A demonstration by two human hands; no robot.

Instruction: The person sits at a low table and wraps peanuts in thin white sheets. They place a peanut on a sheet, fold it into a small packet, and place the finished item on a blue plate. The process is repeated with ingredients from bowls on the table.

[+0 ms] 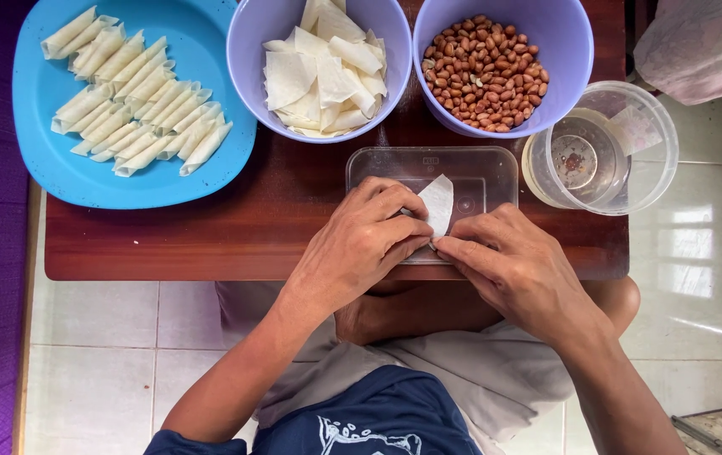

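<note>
My left hand (367,242) and my right hand (508,265) meet over a clear rectangular plastic lid (479,168) on a low dark wooden table (276,227). Together they pinch a small white pastry wrapper (439,202), whose upper corner sticks up between the fingers. The lower part of the wrapper is hidden under my fingers. Behind the hands stand a lilac bowl (247,63) of white wrapper squares (323,72) and a second lilac bowl (567,50) of brown peanuts (485,72).
A blue plate (57,160) at the left back carries several rolled white pastries (133,93). A clear round tub (601,152) with a little liquid stands at the right table edge. White floor tiles surround the table; a purple mat lies along the left.
</note>
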